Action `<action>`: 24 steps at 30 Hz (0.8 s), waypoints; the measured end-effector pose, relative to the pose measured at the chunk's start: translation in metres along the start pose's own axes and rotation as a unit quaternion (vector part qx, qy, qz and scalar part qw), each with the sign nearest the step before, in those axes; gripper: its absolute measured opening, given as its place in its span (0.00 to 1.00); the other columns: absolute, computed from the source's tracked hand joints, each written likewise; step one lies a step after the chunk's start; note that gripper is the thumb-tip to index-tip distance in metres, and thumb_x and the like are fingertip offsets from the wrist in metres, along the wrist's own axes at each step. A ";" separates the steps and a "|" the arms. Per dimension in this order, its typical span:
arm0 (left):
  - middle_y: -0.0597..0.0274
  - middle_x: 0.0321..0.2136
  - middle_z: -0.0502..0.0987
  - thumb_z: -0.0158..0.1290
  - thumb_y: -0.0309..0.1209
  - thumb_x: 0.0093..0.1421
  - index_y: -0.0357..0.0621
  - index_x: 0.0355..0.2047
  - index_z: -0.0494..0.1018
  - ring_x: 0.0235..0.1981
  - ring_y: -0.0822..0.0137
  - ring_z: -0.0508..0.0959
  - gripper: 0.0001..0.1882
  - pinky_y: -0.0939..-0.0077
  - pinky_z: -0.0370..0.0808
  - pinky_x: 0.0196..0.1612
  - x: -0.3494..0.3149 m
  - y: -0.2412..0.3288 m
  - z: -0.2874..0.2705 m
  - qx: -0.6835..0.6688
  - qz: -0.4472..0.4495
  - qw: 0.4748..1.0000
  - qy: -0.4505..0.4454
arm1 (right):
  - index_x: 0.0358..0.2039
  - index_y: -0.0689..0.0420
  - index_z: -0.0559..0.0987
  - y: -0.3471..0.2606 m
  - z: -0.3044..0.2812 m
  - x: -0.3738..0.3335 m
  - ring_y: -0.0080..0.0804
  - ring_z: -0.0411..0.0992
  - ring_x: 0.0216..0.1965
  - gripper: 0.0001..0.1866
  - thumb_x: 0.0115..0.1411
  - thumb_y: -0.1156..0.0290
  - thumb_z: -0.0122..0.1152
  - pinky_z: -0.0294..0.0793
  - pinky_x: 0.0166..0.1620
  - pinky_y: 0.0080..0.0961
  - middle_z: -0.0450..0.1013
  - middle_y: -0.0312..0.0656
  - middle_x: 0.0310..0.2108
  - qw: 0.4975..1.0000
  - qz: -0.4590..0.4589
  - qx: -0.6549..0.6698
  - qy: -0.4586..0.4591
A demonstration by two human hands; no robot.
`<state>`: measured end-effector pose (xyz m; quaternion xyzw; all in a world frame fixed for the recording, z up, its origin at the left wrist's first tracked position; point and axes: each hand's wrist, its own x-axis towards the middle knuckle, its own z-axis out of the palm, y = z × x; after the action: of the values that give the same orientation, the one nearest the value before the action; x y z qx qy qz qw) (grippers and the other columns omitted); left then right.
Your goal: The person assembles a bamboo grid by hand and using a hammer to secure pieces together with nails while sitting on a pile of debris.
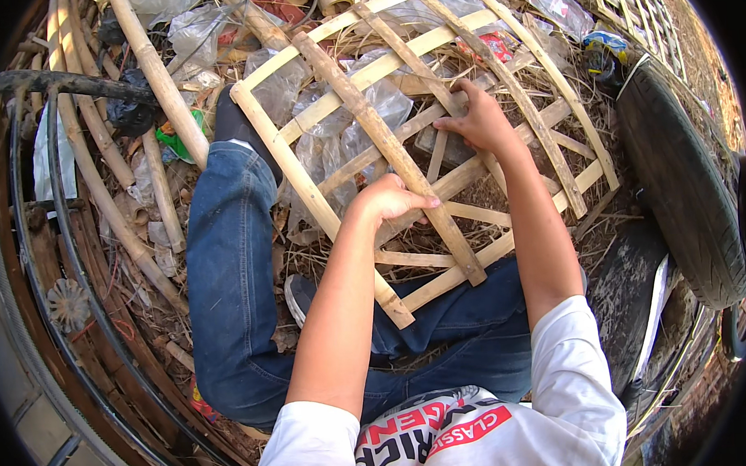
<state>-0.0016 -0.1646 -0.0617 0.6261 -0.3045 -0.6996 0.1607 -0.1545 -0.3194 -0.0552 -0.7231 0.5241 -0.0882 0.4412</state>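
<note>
- White shirt (560,426) cloth with red and black print is showing closest, toward 5 o'clock, on a person who is sitting with bent legs.
- Blue jeans (231,266) are covering those legs, and one leg is bending up toward 9 o'clock.
- One grey shoe (299,298) with a pale sole is peeking out toward 8 o'clock.
- Big and flat, the bamboo frame (373,130) is filling the space from the middle up to 12 and 1 o'clock. Its strips are crossing like a net, and its near corner is overlapping the jeans.
- Near the middle, the left hand (391,202) is closing on a long strip of the frame, with its thumb lying on top and its other fingers mostly hiding.
- Toward 1 o'clock, the right hand (478,119) is curling at another strip, with thumb and pointing finger a little apart. I cannot tell how tightly it is holding.
- Clear plastic bags (322,155) are showing through the gaps, among dry straw.
- Long poles (158,75) are leaning around 10 o'clock, near a green plastic scrap (174,142).
- Black metal bars (22,209) are standing at 9 o'clock.
- One black tyre (682,183) is resting at 3 o'clock.
- Another woven frame (634,7) is lying toward 2 o'clock.
</note>
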 end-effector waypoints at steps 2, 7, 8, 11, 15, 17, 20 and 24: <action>0.56 0.40 0.83 0.68 0.40 0.50 0.42 0.41 0.81 0.45 0.65 0.80 0.21 0.63 0.56 0.65 0.002 0.000 0.000 -0.002 0.000 1.000 -0.005 | 0.48 0.59 0.72 0.005 0.001 0.002 0.27 0.71 0.16 0.33 0.42 0.66 0.79 0.72 0.20 0.27 0.75 0.44 0.24 1.000 -0.020 0.006 0.012; 0.58 0.37 0.83 0.68 0.37 0.50 0.41 0.40 0.81 0.42 0.67 0.81 0.19 0.66 0.59 0.63 0.007 -0.007 -0.003 -0.010 0.014 1.000 -0.011 | 0.47 0.59 0.73 0.002 0.002 0.001 0.27 0.71 0.16 0.32 0.42 0.67 0.79 0.72 0.19 0.26 0.74 0.43 0.22 1.000 -0.017 0.019 0.015; 0.58 0.37 0.83 0.68 0.37 0.50 0.41 0.39 0.81 0.41 0.67 0.81 0.18 0.66 0.60 0.62 0.007 -0.006 -0.003 -0.016 0.015 1.000 -0.017 | 0.47 0.59 0.73 0.003 0.001 0.001 0.26 0.71 0.16 0.32 0.42 0.67 0.79 0.72 0.19 0.26 0.74 0.42 0.22 1.000 -0.017 0.017 0.017; 0.59 0.35 0.83 0.68 0.35 0.49 0.41 0.39 0.81 0.39 0.68 0.81 0.18 0.67 0.62 0.61 0.010 -0.009 -0.004 -0.014 0.014 1.000 -0.012 | 0.47 0.59 0.73 0.004 0.003 0.002 0.26 0.71 0.15 0.32 0.42 0.67 0.79 0.71 0.19 0.26 0.74 0.42 0.21 0.999 -0.020 0.024 0.017; 0.59 0.36 0.83 0.69 0.36 0.49 0.41 0.39 0.82 0.42 0.68 0.80 0.18 0.67 0.63 0.60 0.009 -0.009 -0.004 -0.014 0.018 1.000 -0.015 | 0.47 0.59 0.73 0.003 0.003 0.003 0.25 0.70 0.15 0.32 0.42 0.68 0.79 0.70 0.18 0.25 0.72 0.40 0.20 0.999 -0.012 0.027 0.014; 0.59 0.36 0.83 0.69 0.37 0.49 0.41 0.39 0.82 0.43 0.68 0.79 0.19 0.67 0.64 0.60 0.008 -0.006 -0.003 -0.003 0.018 1.000 -0.010 | 0.48 0.59 0.72 0.005 0.002 0.003 0.23 0.68 0.14 0.33 0.42 0.67 0.80 0.67 0.17 0.24 0.69 0.37 0.21 0.999 -0.007 0.035 0.006; 0.58 0.37 0.83 0.69 0.37 0.48 0.41 0.39 0.82 0.45 0.66 0.79 0.19 0.67 0.64 0.59 0.005 -0.002 -0.003 0.004 0.012 1.000 -0.001 | 0.48 0.60 0.72 0.007 0.002 0.004 0.22 0.68 0.14 0.33 0.42 0.70 0.79 0.66 0.16 0.23 0.70 0.37 0.19 0.999 -0.013 0.043 0.005; 0.58 0.37 0.83 0.70 0.37 0.47 0.42 0.38 0.82 0.45 0.65 0.79 0.20 0.66 0.64 0.59 0.007 -0.006 -0.004 0.003 0.017 1.000 -0.001 | 0.48 0.62 0.72 0.005 0.003 0.004 0.22 0.68 0.14 0.32 0.42 0.72 0.79 0.65 0.16 0.23 0.70 0.37 0.18 0.998 -0.010 0.062 0.000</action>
<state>0.0023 -0.1650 -0.0708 0.6205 -0.3175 -0.6965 0.1705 -0.1540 -0.3218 -0.0619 -0.6998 0.5103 -0.1252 0.4840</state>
